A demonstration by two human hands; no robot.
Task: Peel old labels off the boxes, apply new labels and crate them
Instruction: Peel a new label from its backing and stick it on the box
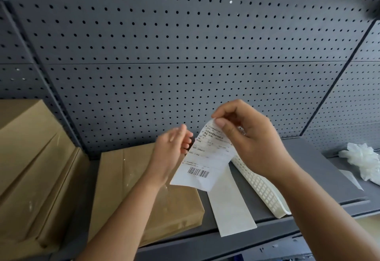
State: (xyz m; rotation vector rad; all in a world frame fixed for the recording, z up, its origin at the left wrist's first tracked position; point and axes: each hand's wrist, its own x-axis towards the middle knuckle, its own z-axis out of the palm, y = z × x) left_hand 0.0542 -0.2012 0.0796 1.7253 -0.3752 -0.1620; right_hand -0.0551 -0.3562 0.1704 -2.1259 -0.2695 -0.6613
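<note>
A dark grey pegboard wall (185, 55) filled the back of the view, with a grey shelf (312, 157) running along its foot. A large cardboard box (30, 157) stood at the left, and a flatter cardboard box (148, 190) lay on the shelf beside it. Right of that box a white mesh basket (265, 188) lay on the shelf, and a blank white paper strip (232, 209) hung over the shelf's front edge between the two. Crumpled clear plastic (364, 157) sat at the far right.

The printed label (205, 157), barcode at its lower end, was held up in the air above the flat box and the strip. The right hand (253, 143) pinched its top corner between thumb and forefinger. The left hand (172, 149) was blurred, its fingers loosely curled at the label's left edge; I could not tell whether it gripped the label.
</note>
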